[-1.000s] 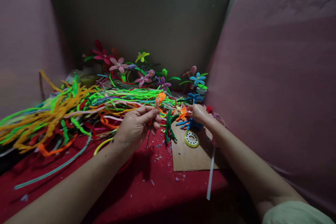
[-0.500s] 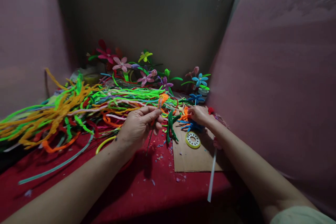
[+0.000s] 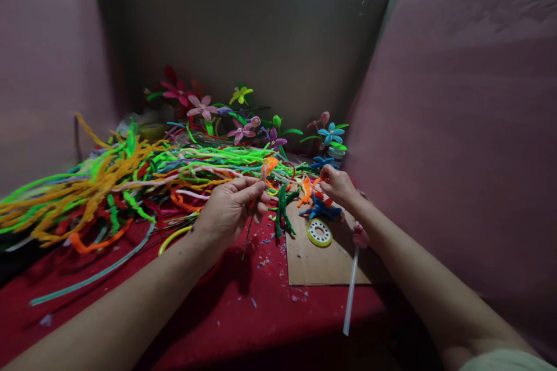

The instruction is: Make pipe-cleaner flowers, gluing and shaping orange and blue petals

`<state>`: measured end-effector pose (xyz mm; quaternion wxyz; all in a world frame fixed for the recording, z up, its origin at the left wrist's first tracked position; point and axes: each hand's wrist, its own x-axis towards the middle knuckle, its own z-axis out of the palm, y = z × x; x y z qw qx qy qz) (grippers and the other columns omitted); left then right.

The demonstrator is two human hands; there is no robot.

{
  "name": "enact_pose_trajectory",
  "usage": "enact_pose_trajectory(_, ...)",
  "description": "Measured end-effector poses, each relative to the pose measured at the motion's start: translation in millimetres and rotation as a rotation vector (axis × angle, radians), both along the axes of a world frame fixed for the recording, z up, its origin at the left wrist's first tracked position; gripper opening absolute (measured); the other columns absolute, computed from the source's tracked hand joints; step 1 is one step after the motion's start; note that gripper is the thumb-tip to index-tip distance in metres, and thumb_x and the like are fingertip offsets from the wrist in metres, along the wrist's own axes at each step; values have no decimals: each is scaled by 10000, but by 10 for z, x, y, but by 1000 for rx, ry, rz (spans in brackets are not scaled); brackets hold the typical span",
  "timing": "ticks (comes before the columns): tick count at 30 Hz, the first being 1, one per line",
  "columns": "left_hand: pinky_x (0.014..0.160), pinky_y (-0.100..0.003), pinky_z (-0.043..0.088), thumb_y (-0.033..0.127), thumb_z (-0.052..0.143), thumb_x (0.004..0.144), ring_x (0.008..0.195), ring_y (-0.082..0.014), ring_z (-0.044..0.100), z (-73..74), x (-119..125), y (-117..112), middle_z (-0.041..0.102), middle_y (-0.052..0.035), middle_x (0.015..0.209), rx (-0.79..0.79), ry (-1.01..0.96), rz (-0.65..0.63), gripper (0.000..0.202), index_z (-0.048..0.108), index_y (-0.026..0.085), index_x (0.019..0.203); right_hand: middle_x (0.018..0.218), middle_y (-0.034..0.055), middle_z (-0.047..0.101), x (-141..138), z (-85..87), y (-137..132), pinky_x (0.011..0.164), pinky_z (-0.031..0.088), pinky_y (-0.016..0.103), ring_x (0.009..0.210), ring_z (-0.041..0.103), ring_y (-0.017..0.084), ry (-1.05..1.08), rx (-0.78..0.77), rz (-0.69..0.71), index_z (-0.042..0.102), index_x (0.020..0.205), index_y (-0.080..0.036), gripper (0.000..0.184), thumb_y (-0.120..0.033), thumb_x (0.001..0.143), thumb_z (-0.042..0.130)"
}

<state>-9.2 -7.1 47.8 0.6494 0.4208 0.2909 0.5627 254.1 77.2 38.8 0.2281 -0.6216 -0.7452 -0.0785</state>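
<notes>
Thin stem [image 3: 251, 221] with an orange tuft at its top: long axis near upright, leaning a little, tufted end up and to the right, bare lower end down and to the left, just above the red surface [image 3: 243, 316]. Position: centre of view, in front of the loose pile of pipe cleaners [image 3: 126, 177], left of the cardboard sheet [image 3: 324, 264].

Left hand [image 3: 226, 211]: back of hand toward the camera, thumb and fingers [image 3: 248, 185] pressed together, pinching the stem just below the tuft; remaining fingers curled beneath.

Right hand [image 3: 342, 185]: raised over the far edge of the cardboard sheet, fingertips drawn together on the end of a short orange strand [image 3: 306, 191], strand hanging toward the left. Grip partly hidden by the knuckles.

Beneath the right hand, on the cardboard: blue pipe-cleaner flower [image 3: 322, 208], lying flat; just in front of it, a yellow tape ring [image 3: 319, 232]. Between the two hands: dark green pieces [image 3: 281, 211], roughly upright in the picture. Along the right forearm: white stick [image 3: 350, 290], lengthwise toward the camera, pink tip at its far end.

Behind the pile, against the brown backboard [image 3: 243, 35]: finished flowers [image 3: 201, 106] in pink, yellow, purple and blue.
</notes>
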Motion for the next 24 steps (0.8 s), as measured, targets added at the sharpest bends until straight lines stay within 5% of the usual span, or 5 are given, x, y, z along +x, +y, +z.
enact_pose_trajectory(8,574,-179,499,106,612,769,610,-96,629,-80,43,43,668,-42,714,-104,-151,-34,15,623,114,774,796,36,533,-313,112,-356,651,410,258,682,493,144,122,349,155,443,738,-210,106,-107,724,464)
enact_pose_trajectory(12,651,-208,510,125,647,753,722,-109,626,-145,112,-2,654,-20,771,-119,-182,-76,54,633,140,803,848,40,532,-632,154,-684,591,438,246,704,513,136,302,586,381,440,764,-216,145,-80,754,488)
enact_pose_trajectory(19,572,-207,492,218,722,698,583,-99,602,-63,124,-108,656,-42,711,-64,-102,-215,148,633,114,753,838,43,539,-847,160,-869,548,448,235,676,514,122,342,525,460,455,746,-204,160,-48,752,489)
enact_pose_trajectory(24,514,-163,466,193,743,670,504,-63,558,-52,120,-95,632,-26,623,-47,-115,-193,149,639,95,711,796,28,537,-875,114,-868,568,442,252,663,495,125,422,506,458,453,725,-199,179,-30,716,511)
